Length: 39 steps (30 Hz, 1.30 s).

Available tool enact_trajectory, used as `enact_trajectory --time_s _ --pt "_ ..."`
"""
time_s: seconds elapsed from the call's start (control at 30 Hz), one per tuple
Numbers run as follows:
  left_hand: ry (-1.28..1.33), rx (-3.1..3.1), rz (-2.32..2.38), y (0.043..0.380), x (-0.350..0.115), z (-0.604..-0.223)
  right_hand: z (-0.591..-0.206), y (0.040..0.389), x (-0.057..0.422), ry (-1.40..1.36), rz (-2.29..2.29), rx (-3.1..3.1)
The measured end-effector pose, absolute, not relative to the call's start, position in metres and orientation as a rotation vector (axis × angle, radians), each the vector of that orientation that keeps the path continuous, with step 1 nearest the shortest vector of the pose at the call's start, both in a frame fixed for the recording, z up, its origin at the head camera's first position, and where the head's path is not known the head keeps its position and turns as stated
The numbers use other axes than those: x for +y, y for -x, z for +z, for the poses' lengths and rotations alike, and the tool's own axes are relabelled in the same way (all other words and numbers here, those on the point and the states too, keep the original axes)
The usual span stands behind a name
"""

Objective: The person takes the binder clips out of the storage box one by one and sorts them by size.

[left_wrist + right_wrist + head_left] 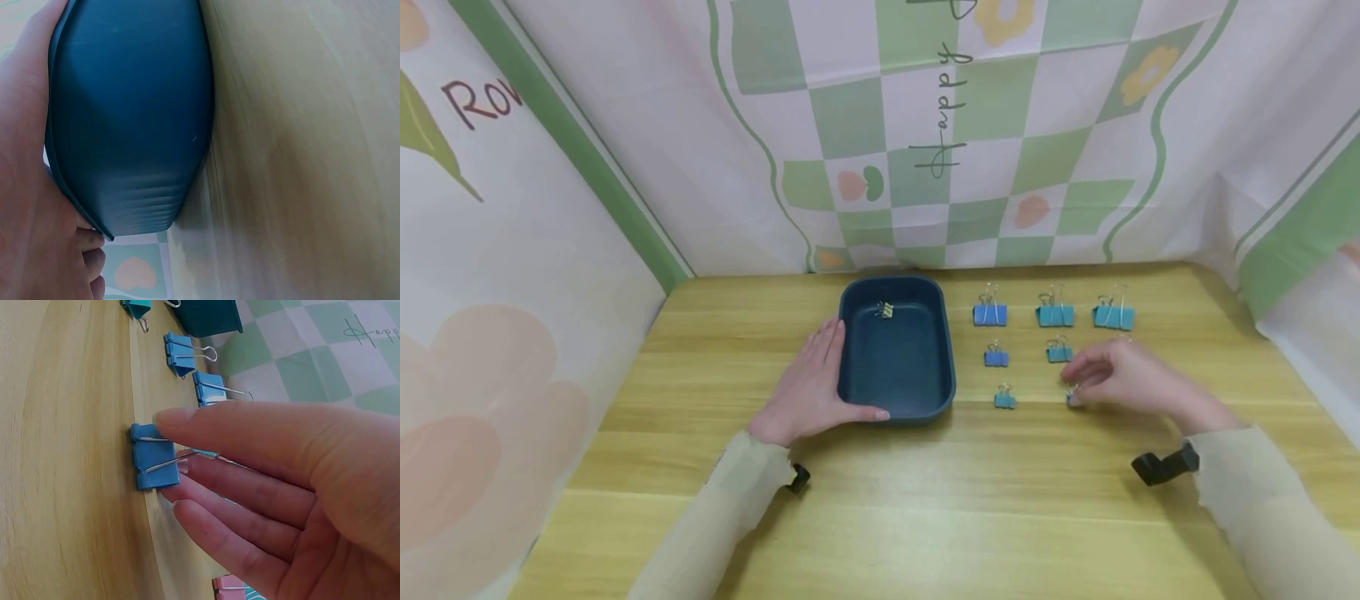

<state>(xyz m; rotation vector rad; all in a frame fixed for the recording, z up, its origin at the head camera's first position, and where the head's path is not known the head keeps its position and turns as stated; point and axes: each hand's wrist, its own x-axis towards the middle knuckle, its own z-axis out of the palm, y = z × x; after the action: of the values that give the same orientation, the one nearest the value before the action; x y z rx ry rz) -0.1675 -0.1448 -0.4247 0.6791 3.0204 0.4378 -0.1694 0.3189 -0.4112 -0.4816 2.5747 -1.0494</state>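
Note:
My left hand (808,379) rests along the left side of a dark blue bin (847,367), its thumb laid across the near rim. The left wrist view shows this hand beside the bin's outer wall (131,112). Inside the bin, near the far end, lies a small yellow binder clip (887,311). My right hand (1123,379) pinches a small blue binder clip (155,459) between thumb and fingers, low over the table. Just beyond it stands a teal binder clip (1059,353); to its left is a small teal clip (1004,401).
Larger clips form the back row: a blue one (990,315), a teal one (1056,315) and another teal one (1113,317). A smaller blue clip (996,358) stands in front. A pink clip (228,586) shows below my right hand. A patterned curtain (917,225) hangs behind the table (947,508).

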Motion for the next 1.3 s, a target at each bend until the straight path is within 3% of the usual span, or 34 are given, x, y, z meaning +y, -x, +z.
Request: enact_trajectory --time_s 0.27,0.53,0.87,1.3 --pt "-0.683 3.02 0.439 0.167 -0.145 -0.426 -0.408 0.169 0.324 0.469 -1.085 2.626" --pt "-0.676 3.015 0.428 0.167 -0.146 -0.425 -0.366 0.175 0.31 0.514 -1.061 2.78" --pt "-0.677 3.01 0.442 0.167 -0.146 -0.425 -0.323 0.182 0.259 0.545 -1.035 2.868" --pt "-0.661 3.014 0.451 0.169 -0.146 -0.425 -0.319 0.209 0.194 0.802 -1.0 2.755"
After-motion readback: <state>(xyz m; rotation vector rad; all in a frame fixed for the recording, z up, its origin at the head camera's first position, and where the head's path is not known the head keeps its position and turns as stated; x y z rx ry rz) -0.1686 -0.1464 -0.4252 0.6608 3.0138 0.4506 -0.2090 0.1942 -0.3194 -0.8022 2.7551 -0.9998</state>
